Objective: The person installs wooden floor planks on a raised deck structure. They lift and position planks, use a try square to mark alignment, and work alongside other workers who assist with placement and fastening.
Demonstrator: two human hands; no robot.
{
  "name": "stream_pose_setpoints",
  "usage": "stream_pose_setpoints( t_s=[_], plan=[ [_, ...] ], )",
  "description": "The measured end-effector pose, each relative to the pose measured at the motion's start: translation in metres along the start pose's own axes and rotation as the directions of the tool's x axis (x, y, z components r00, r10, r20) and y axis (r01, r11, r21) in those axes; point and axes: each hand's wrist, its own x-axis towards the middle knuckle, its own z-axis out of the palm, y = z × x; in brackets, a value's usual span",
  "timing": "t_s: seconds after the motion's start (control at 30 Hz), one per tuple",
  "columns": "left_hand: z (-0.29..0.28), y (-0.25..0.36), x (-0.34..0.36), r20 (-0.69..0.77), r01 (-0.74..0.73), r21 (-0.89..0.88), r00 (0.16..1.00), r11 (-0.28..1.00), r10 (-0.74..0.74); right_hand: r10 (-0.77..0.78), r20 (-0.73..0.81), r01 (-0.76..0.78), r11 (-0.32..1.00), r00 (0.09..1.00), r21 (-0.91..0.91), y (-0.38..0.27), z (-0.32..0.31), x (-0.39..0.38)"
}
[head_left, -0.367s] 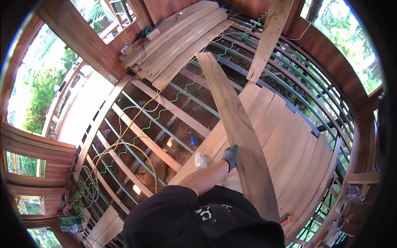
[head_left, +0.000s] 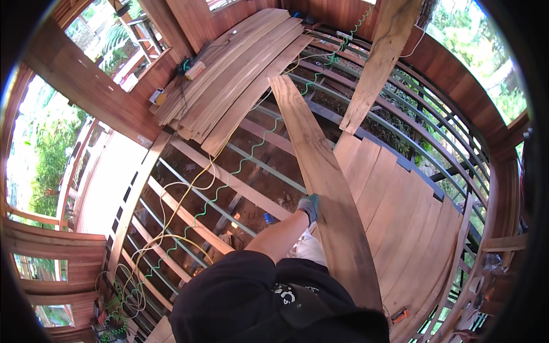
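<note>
My left hand (head_left: 309, 207), in a grey and teal glove, grips the left edge of a long wooden plank (head_left: 331, 217) that runs away from me at an angle. The plank lies over laid floorboards (head_left: 400, 240) and reaches toward a stack of planks (head_left: 229, 68). My right hand is out of sight, hidden behind the plank or my dark shirt.
Open floor joists (head_left: 257, 206) over dirt span the middle and left, crossed by yellow, white and green coiled hoses (head_left: 203, 208). An upright board (head_left: 377, 63) leans at the back right. An orange tool (head_left: 400, 314) lies at the lower right. Windows line the walls.
My left hand has shifted up and slightly left with the plank. My white shoe, seen beside the hand earlier, is now mostly behind my arm. The view has tilted a little.
</note>
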Motion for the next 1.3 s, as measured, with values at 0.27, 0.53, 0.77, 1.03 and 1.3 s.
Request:
stream_pose_setpoints(
  t_s=[0.27, 0.53, 0.77, 1.03, 1.3],
  plan=[
    [-0.069, 0.096, 0.164, 0.196, 0.381, -0.646, 0.921, 0.662, -0.338, -0.115, -0.254, 0.119, 0.993, 0.960, 0.002, -0.179, 0.033, 0.058],
    [-0.167, 0.075, 0.349, -0.016, -0.019, -0.359, 1.000, 0.933, 0.015, -0.176, -0.338, 0.207, 0.977, 0.924, 0.058, -0.364, 0.087, 0.022],
    [-0.209, 0.130, 0.439, 0.148, 0.245, -0.582, 0.969, 0.775, -0.196, -0.207, -0.266, 0.242, 0.965, 0.941, 0.105, -0.475, 0.135, -0.011],
    [-0.252, 0.147, 0.324, 0.257, -0.029, -0.397, 0.956, 0.917, 0.142, -0.307, -0.144, 0.335, 0.907, 0.941, 0.254, -0.592, 0.130, 0.043],
    [-0.204, 0.148, 0.030, 0.450, 0.510, -0.592, 0.852, 0.625, -0.269, -0.278, 0.144, 0.173, 0.850, 0.950, 0.498, -0.746, 0.110, 0.066]
  ],
)
